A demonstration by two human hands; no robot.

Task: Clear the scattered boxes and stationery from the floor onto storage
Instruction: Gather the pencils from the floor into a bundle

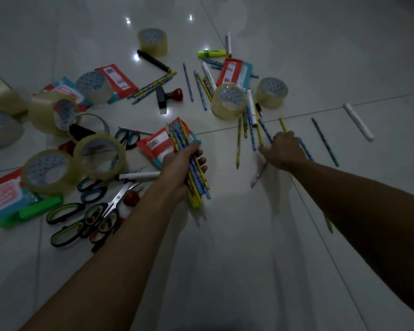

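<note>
My left hand (181,163) grips a bundle of blue and yellow pencils (196,180), held just above the white tiled floor in the middle of the view. Reaching to the right, my right hand (285,149) curls its fingers round a few loose pencils (283,125) lying on the floor; a blue one (306,149) sticks out behind it. More pencils (249,130) lie scattered just left of that hand. A red and blue packet (158,145) lies under the left hand's bundle.
Several rolls of clear tape (228,101) stand at left and centre. Several pairs of scissors (81,220) lie at lower left beside a green highlighter (31,211). White markers (357,121), a stamp (169,96) and more packets (234,72) lie further away.
</note>
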